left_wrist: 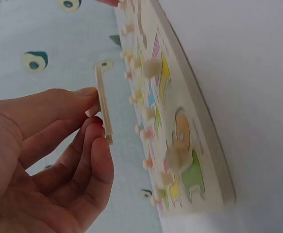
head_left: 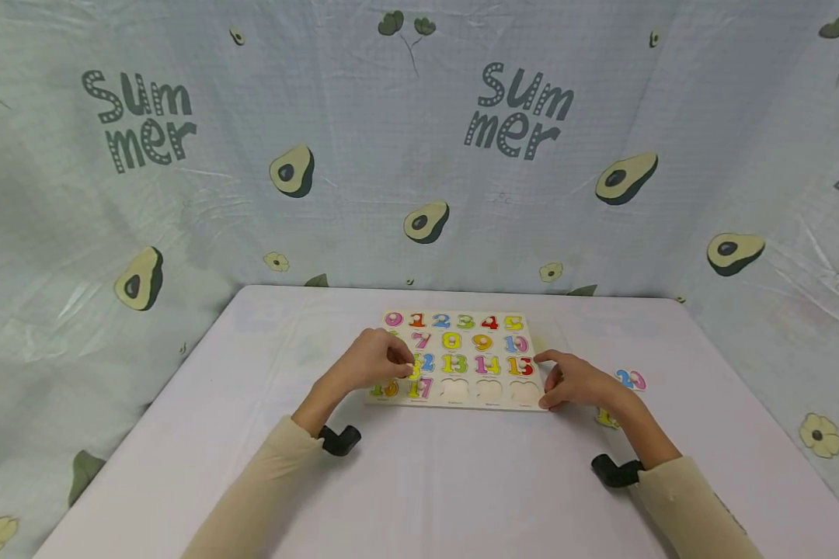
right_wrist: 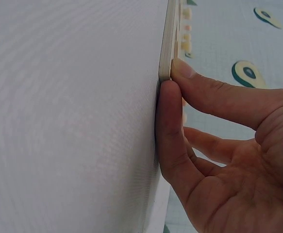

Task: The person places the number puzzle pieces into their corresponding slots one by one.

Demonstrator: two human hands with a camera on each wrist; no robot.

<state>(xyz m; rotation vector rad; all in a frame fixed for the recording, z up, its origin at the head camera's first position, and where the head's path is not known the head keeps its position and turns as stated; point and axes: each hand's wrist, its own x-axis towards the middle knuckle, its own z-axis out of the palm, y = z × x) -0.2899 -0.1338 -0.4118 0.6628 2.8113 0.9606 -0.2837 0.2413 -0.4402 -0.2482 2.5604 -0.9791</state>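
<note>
A wooden number puzzle board (head_left: 439, 404) lies on the table, its knobbed number pieces filling the upper rows and three bare recesses showing at the lower right. My left hand (head_left: 376, 360) pinches a thin wooden puzzle piece (left_wrist: 104, 107) by its knob, over the board's lower left part. In the head view a yellow bit of this number piece (head_left: 415, 369) shows by the fingertips; the left wrist view has it edge-on, raised off the board. My right hand (head_left: 577, 379) grips the board's lower right corner between thumb and finger.
Right of the board, a blue and pink number 20 piece (head_left: 631, 379) lies on the white table (head_left: 461, 481). A yellow number piece (head_left: 607, 418) lies nearer, partly behind the right wrist. A printed cloth (head_left: 363, 155) with avocados hangs behind the table.
</note>
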